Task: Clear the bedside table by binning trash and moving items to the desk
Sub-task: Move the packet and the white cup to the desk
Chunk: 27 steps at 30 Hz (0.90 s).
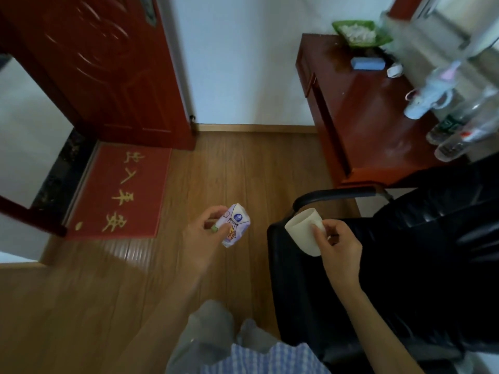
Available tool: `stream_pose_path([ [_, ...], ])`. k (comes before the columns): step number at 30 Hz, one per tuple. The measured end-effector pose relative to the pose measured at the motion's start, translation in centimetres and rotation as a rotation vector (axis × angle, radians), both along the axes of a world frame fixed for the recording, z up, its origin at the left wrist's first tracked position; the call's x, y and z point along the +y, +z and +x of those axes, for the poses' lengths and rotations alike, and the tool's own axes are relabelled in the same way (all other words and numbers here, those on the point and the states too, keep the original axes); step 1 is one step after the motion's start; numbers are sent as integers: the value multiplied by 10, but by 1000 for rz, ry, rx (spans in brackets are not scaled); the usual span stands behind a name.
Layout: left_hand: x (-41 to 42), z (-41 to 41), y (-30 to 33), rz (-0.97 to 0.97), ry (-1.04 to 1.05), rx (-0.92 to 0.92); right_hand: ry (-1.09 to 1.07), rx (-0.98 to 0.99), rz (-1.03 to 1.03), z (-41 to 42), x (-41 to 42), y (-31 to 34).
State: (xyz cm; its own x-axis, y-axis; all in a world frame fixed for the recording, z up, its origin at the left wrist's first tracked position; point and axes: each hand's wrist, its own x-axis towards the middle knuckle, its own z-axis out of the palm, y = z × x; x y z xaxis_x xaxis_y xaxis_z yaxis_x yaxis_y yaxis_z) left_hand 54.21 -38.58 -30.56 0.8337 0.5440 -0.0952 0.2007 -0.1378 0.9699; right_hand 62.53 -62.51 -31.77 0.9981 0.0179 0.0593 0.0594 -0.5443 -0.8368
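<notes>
My left hand (206, 233) grips a small white and purple packet (237, 224) with a printed picture, held over the wooden floor. My right hand (337, 244) holds a cream-coloured cup (303, 229) tilted on its side, mouth towards the upper left, above the black chair. The red-brown wooden desk (372, 122) stands at the upper right against the wall, well ahead of both hands.
A black office chair (405, 252) sits between me and the desk. On the desk are a green dish (360, 33), a blue block (367, 63), a small white object (394, 70) and several clear bottles (459, 130). A red door (108, 71) and red mat (121, 190) lie left.
</notes>
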Motion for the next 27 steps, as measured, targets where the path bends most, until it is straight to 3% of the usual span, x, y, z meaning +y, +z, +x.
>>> stream_pose_path([
  [7,51,113,-10,-12,-74,16,-119,3,43,101,41,-5],
  [18,160,336,-17,-6,-344,-6,-521,68,97,239,123,-11],
  [27,176,458,-20,46,-477,8,-630,65,111,328,158,5],
])
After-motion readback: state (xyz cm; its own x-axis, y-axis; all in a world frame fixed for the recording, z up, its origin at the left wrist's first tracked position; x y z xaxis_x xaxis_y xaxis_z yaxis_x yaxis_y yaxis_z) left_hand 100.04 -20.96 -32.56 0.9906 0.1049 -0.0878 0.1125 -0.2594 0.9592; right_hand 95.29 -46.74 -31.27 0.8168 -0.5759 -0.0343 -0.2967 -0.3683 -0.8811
